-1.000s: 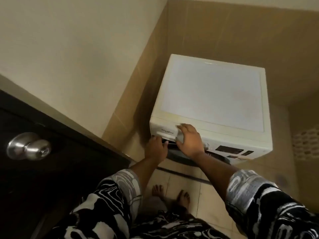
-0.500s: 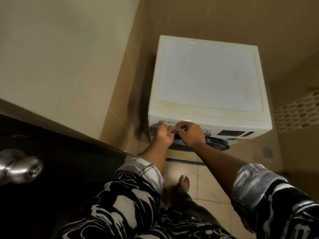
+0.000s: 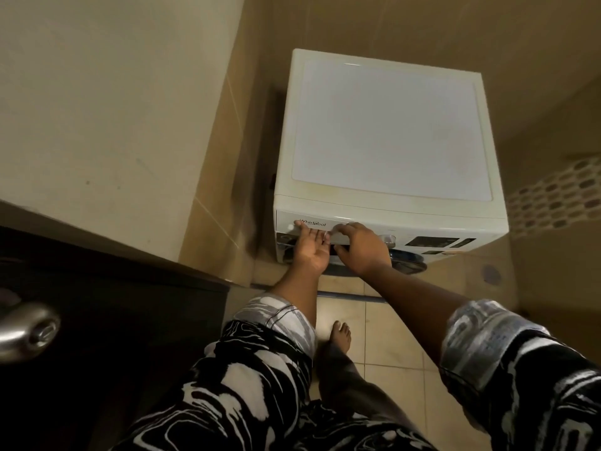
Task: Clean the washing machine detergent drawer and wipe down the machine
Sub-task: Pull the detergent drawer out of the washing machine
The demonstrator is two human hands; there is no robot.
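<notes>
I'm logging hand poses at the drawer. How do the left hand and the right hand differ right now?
The left hand has its palm turned up; the right hand has its back turned up. The left hand's fingers lie straight, tips on the detergent drawer front by the logo; the right hand's fingers curl over that front, thumb beneath. Both touch the same drawer on the washing machine.

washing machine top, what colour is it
The washing machine top is white with a yellowed cream border, seen best in the head view.
</notes>
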